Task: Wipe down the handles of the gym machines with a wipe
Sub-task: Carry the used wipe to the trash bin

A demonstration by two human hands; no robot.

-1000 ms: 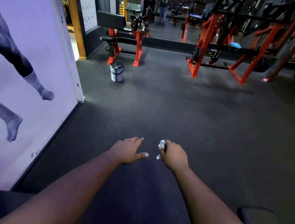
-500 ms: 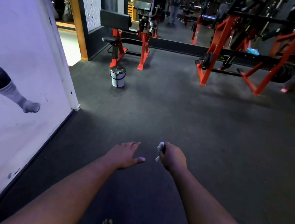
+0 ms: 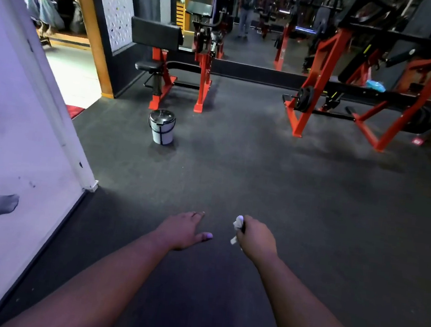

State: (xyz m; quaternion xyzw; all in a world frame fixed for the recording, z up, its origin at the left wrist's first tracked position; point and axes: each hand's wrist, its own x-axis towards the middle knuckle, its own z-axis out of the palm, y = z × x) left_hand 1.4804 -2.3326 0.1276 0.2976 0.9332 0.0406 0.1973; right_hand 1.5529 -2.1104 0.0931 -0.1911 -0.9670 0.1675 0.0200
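Observation:
Both my arms reach forward over the dark rubber floor. My right hand (image 3: 256, 235) grips a crumpled white wipe (image 3: 237, 226), which sticks out on the hand's left side. My left hand (image 3: 184, 229) hovers beside it, fingers straight, palm down, holding nothing. Two red-framed gym machines stand far ahead: a padded one (image 3: 183, 60) at centre left and a larger plate-loaded one (image 3: 366, 81) at the right. Their handles are too far and dark to make out.
A small white bin with a steel lid (image 3: 161, 126) stands on the floor before the left machine. A white printed wall panel (image 3: 25, 128) runs along my left. A doorway (image 3: 69, 47) opens behind it. A mirror (image 3: 250, 33) lines the back wall.
The view has advanced across the floor; the bin and the machines are nearer and the wall corner has slid back left. Both hands keep the same pose.

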